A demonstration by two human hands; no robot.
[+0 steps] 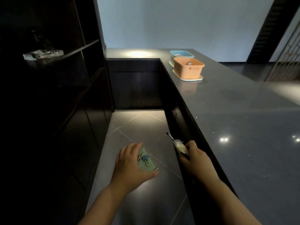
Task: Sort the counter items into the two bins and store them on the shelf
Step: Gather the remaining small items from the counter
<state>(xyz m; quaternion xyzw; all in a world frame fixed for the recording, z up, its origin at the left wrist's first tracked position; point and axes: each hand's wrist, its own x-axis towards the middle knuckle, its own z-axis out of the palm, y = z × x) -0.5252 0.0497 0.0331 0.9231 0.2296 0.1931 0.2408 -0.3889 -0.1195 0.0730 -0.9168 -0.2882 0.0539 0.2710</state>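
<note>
My left hand curls its fingers round a pale green pad carrying a blue clip, held over the floor. My right hand grips a pen and a whitish wrapped thing beside the table edge. Far along the table the orange bin stands just before the blue bin, each on a lid. The dark shelf rises left.
</note>
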